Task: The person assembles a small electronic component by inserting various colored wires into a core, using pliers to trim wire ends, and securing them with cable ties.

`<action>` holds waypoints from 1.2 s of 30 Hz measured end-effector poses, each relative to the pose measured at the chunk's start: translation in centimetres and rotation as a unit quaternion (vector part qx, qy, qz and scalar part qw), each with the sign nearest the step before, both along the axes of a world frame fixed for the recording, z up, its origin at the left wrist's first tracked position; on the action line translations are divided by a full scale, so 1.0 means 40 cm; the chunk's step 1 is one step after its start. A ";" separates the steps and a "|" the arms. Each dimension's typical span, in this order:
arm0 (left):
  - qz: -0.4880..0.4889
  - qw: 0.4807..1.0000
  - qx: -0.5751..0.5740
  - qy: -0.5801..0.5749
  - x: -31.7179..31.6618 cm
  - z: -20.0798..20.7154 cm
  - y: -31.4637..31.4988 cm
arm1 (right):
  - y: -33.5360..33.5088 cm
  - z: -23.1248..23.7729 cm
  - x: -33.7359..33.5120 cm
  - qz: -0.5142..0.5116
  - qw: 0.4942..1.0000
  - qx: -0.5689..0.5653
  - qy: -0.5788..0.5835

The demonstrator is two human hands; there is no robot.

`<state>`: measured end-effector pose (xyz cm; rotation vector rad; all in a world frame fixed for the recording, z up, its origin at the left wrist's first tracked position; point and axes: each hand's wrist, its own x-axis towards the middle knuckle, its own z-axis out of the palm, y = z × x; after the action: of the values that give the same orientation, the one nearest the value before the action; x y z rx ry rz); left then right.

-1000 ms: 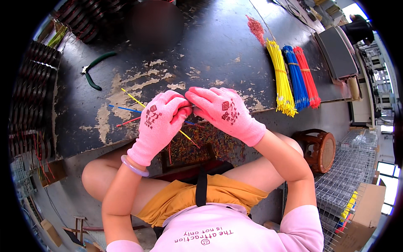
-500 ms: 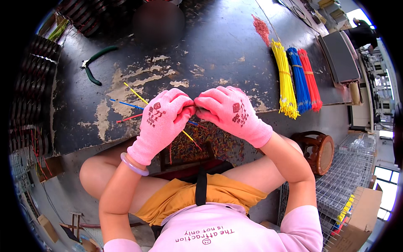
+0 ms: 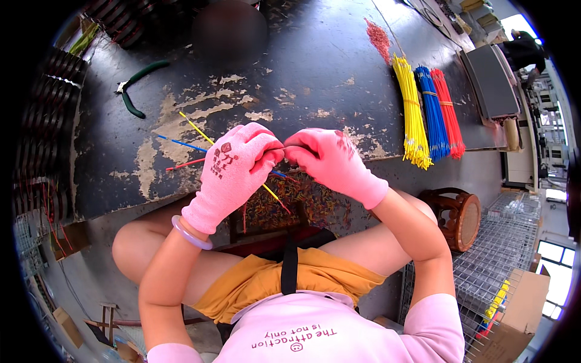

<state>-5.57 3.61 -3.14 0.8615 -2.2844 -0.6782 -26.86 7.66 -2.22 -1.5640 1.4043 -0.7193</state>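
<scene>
My left hand (image 3: 233, 172), in a pink knit glove, is closed around a yellow wire (image 3: 197, 128), a blue wire (image 3: 181, 144) and a red wire (image 3: 185, 164). Their far ends fan out to the left over the table; the other ends stick out below the palm. My right hand (image 3: 339, 166), gloved the same way, has its thumb and fingers pinched together close to the left fingertips. A thin dark line shows between the two hands, too small to name. Both hands hover above the table's front edge.
Green-handled pliers (image 3: 144, 72) lie at left on the worn black table (image 3: 302, 66). Banded yellow (image 3: 413, 115), blue (image 3: 432, 112) and red wire bundles (image 3: 448, 115) lie at right, near red scraps (image 3: 378, 41). A wooden drum-shaped stool (image 3: 451, 221) stands below.
My right hand has drawn slightly away from the left and turned at the wrist, opening a small gap between the fingertips. My left hand keeps hold of the wires.
</scene>
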 end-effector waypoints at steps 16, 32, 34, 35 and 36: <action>-0.001 1.000 -0.025 0.000 -0.001 -0.005 -0.003 | -0.026 0.031 -0.004 -0.026 0.975 0.202 -0.093; -0.002 1.000 -0.007 -0.010 -0.001 0.003 -0.002 | 0.016 0.014 -0.022 0.058 0.974 -0.164 0.143; -0.003 1.000 -0.013 -0.008 -0.002 0.003 0.000 | 0.016 0.013 -0.016 0.090 0.895 -0.341 0.273; -0.005 1.000 -0.016 -0.007 -0.002 0.002 -0.001 | 0.017 0.012 -0.011 0.070 0.942 -0.251 0.211; -0.005 1.000 -0.020 -0.006 -0.001 0.002 -0.001 | 0.015 0.011 -0.005 0.051 0.975 -0.158 0.144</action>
<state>-5.62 3.56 -3.07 0.8384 -2.3054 -0.6302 -27.07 8.27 -1.78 -2.0420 1.4536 -0.6986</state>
